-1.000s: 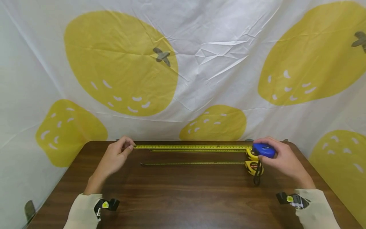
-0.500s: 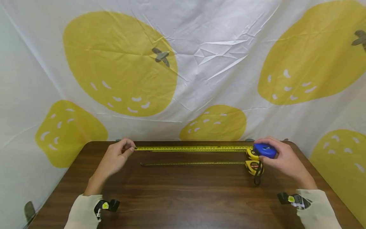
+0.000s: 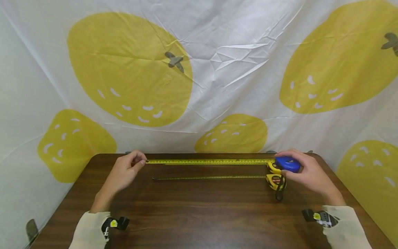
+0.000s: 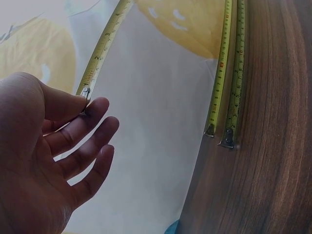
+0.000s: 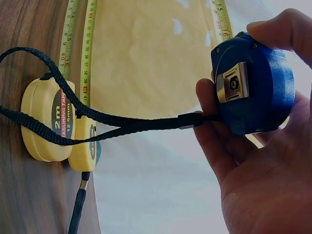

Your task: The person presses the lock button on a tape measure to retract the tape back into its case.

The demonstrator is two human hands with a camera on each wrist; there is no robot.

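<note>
My right hand (image 3: 306, 169) grips a blue tape measure (image 3: 287, 164), its metal belt clip (image 5: 233, 83) facing the right wrist camera. From it a yellow blade (image 3: 202, 161) stretches straight across to my left hand (image 3: 125, 169). There thumb and index finger pinch the blade's metal end hook (image 4: 85, 95), the other fingers spread loosely. Two yellow tape measures lie on the table below the blue one: a nearer one (image 3: 275, 181) marked 2 m and a farther one (image 3: 273, 168) partly behind the blue case. Each has its blade pulled out leftward, the nearer blade (image 3: 211, 177) ending in a hook.
The brown wooden table (image 3: 199, 214) reaches back to a white cloth (image 3: 217, 20) printed with yellow fruit. A black wrist strap (image 5: 146, 123) hangs from the blue case across the yellow ones. Each wrist wears a small black camera mount (image 3: 115, 224).
Both hands keep their hold on the blue tape measure and its hook. The stretched blade has dropped very slightly in view, now overlapping the farther yellow tape's blade more.
</note>
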